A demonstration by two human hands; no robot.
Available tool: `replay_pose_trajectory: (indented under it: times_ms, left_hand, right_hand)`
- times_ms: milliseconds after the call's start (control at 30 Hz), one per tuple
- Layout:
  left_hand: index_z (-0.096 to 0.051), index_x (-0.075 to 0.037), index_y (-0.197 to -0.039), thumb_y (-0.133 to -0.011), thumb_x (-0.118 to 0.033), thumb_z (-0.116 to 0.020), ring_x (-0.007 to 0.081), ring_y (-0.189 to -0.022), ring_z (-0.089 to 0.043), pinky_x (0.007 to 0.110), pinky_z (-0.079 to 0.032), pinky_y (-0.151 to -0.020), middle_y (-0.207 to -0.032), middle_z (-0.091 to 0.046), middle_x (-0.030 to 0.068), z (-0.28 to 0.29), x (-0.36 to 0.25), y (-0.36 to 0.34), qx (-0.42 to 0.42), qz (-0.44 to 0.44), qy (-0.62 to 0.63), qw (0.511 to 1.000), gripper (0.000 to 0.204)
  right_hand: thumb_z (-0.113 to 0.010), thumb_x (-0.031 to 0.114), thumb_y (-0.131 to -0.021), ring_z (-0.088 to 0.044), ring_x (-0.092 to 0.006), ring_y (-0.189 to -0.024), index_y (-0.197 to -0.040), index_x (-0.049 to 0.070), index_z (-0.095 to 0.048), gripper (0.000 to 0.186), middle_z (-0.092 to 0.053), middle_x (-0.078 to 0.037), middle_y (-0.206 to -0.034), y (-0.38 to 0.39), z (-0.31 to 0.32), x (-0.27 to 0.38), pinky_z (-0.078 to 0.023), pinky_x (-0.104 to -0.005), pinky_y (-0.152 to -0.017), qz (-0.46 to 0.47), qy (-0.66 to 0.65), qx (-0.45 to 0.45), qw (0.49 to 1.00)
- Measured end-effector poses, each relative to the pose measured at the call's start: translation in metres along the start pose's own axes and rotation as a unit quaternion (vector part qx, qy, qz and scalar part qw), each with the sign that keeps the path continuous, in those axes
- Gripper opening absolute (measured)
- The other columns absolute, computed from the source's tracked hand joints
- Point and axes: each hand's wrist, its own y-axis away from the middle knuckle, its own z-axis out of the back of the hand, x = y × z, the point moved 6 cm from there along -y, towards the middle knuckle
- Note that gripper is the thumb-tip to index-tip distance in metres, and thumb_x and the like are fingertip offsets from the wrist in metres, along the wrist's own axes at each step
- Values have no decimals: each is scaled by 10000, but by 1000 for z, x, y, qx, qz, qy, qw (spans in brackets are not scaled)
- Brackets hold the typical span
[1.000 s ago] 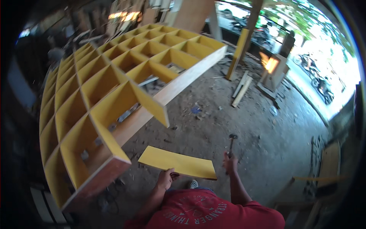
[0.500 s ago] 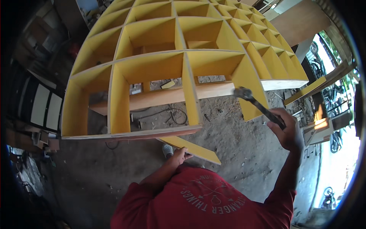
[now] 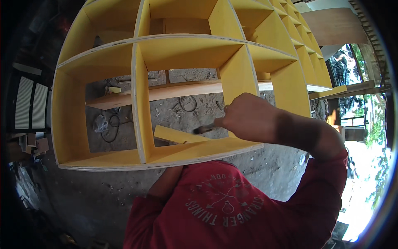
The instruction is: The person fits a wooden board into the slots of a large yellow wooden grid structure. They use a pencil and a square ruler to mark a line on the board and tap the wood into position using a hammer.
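Observation:
My right hand [image 3: 248,118] is closed around the handle of a hammer [image 3: 202,129], whose dark head points left, in front of an opening in a large yellow wooden shelf frame [image 3: 199,52]. Through that opening, behind the near edge board [image 3: 199,154], a yellow board strip [image 3: 172,134] shows at a slant. Most of my left hand [image 3: 186,142] is hidden by the edge board; only a bit of finger shows against the strip, which it appears to hold. My left forearm [image 3: 168,180] passes below the frame's edge.
A long pale wooden beam [image 3: 178,91] runs under the frame. On the dirt floor lie a black cable [image 3: 188,103] and a clear plastic bag [image 3: 100,123]. Wood offcuts [image 3: 36,144] are piled at the left; planks [image 3: 344,92] stick out at the right.
My right hand has swung the hammer left and down over the frame. My left hand and the strip now sit behind the edge board. The view has shifted closer to the frame.

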Motion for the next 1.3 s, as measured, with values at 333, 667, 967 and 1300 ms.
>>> replay_pose_trajectory:
  times_ms: [333,667,967,1300]
  left_hand:
    - [-517,-30,-1244,-940,-164,-549,319,-1070,-647,480,-602,-881,-1137,-625,167,24,-3,3,1,5,20,1000,333]
    - [-521,-32,-1239,-945,-174,-545,312,-1062,-649,478,-602,-879,-1131,-628,159,21,-13,-2,13,0,9,1000,327]
    - [-524,-35,-1235,-950,-183,-542,306,-1055,-652,476,-603,-878,-1126,-629,153,4,-16,-9,32,-23,26,999,322]
    - [-528,-37,-1230,-955,-193,-539,299,-1047,-655,473,-603,-876,-1120,-632,146,-10,-27,-10,35,-45,25,998,317]
  right_hand:
    - [-553,94,-841,-684,-276,-774,-1135,132,-702,332,-649,-107,-766,20,-1,2,-522,-408,-667,12,36,-53,998]
    - [-573,129,-838,-681,-280,-749,-1055,143,-724,264,-656,-83,-728,15,2,4,-526,-423,-675,-3,22,-1,1000]
    - [-593,203,-899,-682,-280,-729,-1113,227,-729,255,-651,-78,-682,33,-5,6,-508,-424,-642,20,65,-12,998]
    - [-626,93,-749,-697,-290,-738,-903,76,-718,180,-695,-131,-771,22,2,3,-527,-416,-645,-24,-2,8,1000]
